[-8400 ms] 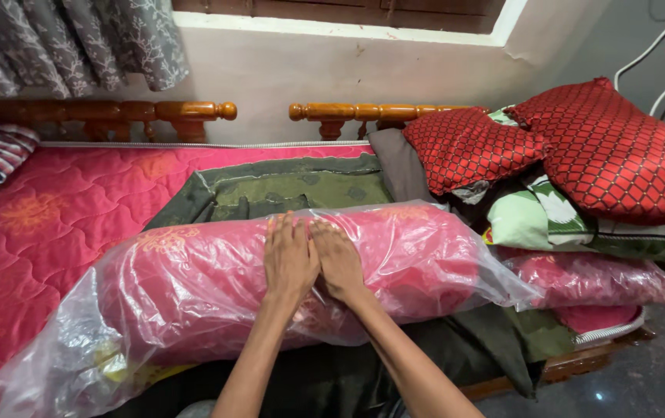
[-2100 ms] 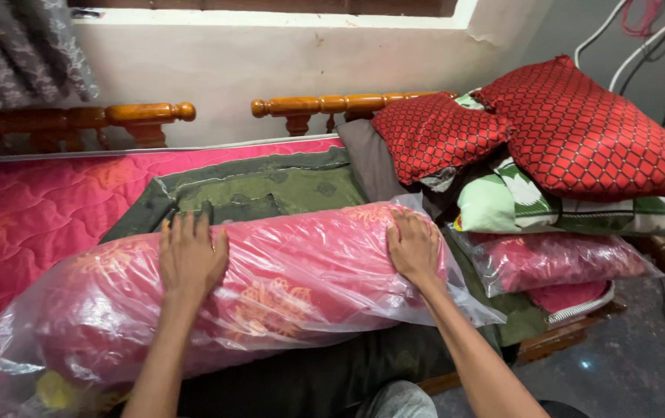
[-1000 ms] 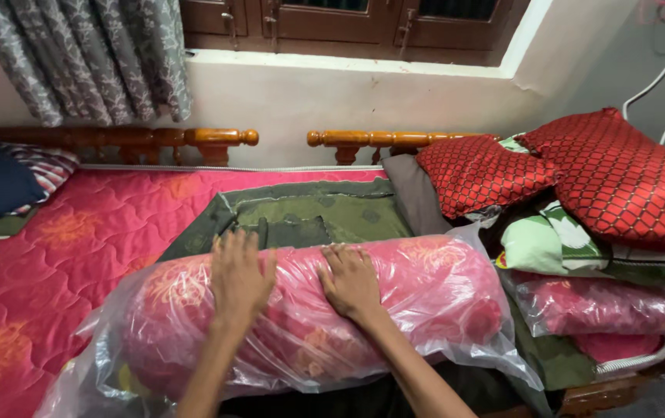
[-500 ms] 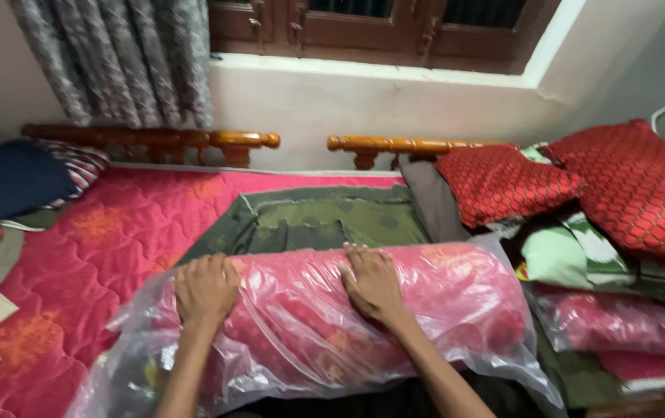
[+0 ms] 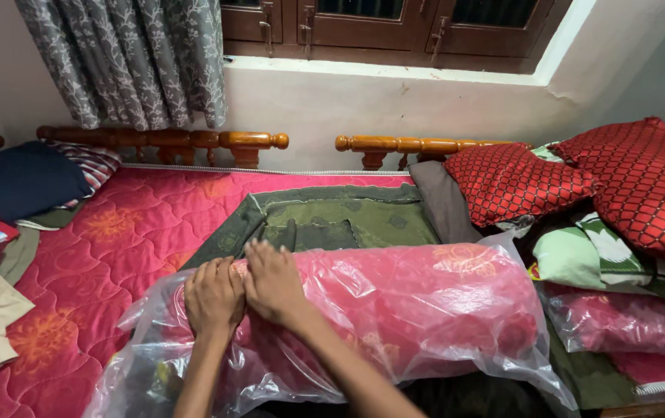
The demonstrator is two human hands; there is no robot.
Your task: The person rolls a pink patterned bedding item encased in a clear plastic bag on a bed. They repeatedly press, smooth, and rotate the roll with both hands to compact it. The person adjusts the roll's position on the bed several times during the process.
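Pressing flat and open, left hand point(image 5: 212, 298) and right hand point(image 5: 274, 282) are laid on plastic-wrapped red quilt roll point(image 5: 394, 310) at bed point(image 5: 116, 232) 6 o'clock; soft, bulky, slippery wrap, best gripped underneath both ends.

Left hand point(image 5: 212, 294): palm down, fingers loosely curled, pressed flat on the left part of the bagged pink roll point(image 5: 425, 302).
Right hand point(image 5: 273, 280): palm down, fingers spread, just beside the left hand on the roll.
Forearms: bare, the right reaching diagonally leftward.
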